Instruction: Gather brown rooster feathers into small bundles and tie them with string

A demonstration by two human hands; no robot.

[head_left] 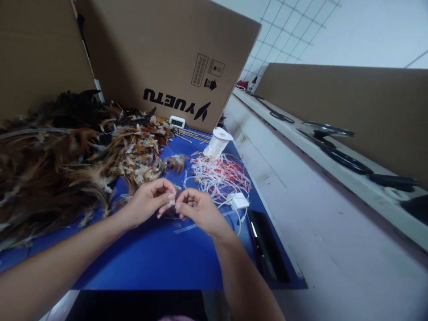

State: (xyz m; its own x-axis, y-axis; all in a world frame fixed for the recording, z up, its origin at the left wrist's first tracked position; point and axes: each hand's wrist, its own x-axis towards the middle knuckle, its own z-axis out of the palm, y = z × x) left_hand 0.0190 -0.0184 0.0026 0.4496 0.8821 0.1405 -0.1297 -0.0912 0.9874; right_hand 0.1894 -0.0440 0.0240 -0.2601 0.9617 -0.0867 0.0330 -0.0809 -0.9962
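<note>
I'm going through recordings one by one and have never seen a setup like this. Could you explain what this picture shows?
There is no machine here: a person works with two bare hands. The single picture comes from a camera worn on the head, looking forward and down. The left hand and right hand come close together at the fingertips over a flat blue tabletop; what they pinch is too small to make out. To the left lies a large heap of brown and black feathers. Beyond the right hand is a loose tangle of white and red strips, with a white cylindrical spool behind it. Nearer, at the right, lies a long glossy black object. A large brown cardboard box stands at the back.
</note>
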